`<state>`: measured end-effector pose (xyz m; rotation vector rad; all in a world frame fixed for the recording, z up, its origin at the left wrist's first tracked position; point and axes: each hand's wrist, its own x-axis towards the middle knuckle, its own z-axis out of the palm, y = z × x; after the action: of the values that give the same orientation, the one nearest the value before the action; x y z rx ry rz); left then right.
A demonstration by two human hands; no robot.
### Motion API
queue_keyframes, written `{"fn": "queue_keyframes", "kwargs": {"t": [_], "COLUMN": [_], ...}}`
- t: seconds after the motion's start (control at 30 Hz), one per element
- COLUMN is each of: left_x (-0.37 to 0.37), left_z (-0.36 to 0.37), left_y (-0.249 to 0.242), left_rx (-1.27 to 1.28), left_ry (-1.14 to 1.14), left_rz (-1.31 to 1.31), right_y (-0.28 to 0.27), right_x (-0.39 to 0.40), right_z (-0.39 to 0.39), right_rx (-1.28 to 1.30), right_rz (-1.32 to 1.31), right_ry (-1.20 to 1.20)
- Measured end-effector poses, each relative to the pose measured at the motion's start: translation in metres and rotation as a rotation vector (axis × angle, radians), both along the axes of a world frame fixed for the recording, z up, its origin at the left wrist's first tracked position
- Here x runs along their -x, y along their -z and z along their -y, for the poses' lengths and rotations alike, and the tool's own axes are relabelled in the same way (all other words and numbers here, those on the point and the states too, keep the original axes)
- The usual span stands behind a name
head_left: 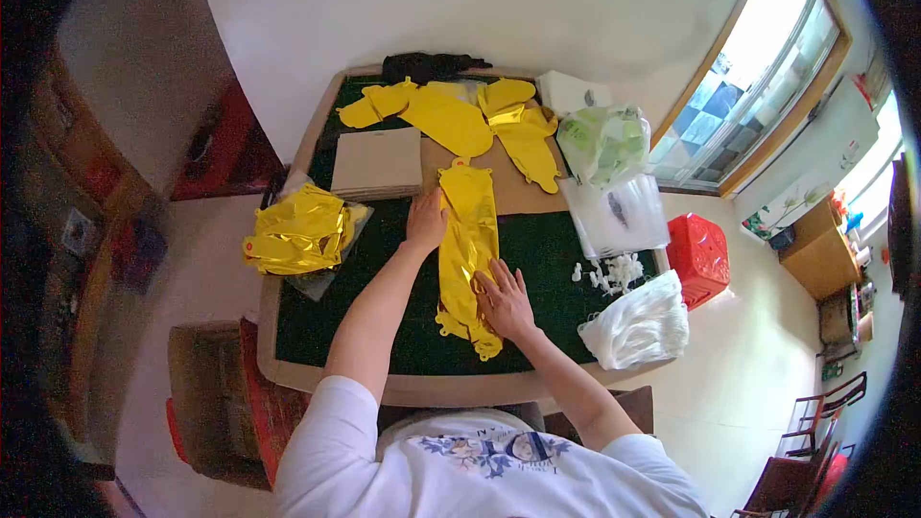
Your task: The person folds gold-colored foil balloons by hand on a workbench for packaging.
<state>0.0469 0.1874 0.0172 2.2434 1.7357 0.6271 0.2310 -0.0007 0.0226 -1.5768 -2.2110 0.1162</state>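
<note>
From where I stand, a brown box (213, 398) sits on the floor at the far left, beside the table (413, 350) with its green top and pale rim. On the table's left edge a crumpled gold foil heap (299, 228) lies partly in a clear bag, and to its right is a stack of cardboard (377, 158), its near right corner just beside the left hand (428, 221). Beyond, a black cloth (429, 67) lies at the far edge, with flat gold pieces (449, 122) spread in front of it. In the middle a long gold foil strip (467, 221) runs from far to near, between the two hands. The left hand rests along its left edge towards the far end; whether those fingers pinch it I can't tell. The right hand (506, 303) lies on its nearer right side, fingers spread, pressing rather than grasping. Further right come a green-printed bag (604, 146), clear plastic bags (619, 216), small white bits (619, 273) and a bundle of white strands (636, 323), all well apart from the foil strip. A red stool (698, 259) stands past the right edge.
</note>
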Motion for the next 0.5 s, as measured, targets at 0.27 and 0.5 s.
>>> {"fn": "queue_keyframes", "kwargs": {"t": [0.27,0.5], "left_x": [0.001,0.001], "left_z": [-0.018,-0.060], "left_y": [-0.014,-0.036], "left_rx": [-0.185,0.055], "left_ry": [-0.067,-0.189], "left_rz": [0.155,0.087], "right_y": [-0.006,-0.011], "right_x": [0.001,0.003], "right_z": [0.002,0.003], "right_rx": [0.005,-0.023], "right_rz": [-0.008,-0.013], "right_ry": [-0.011,0.010]}}
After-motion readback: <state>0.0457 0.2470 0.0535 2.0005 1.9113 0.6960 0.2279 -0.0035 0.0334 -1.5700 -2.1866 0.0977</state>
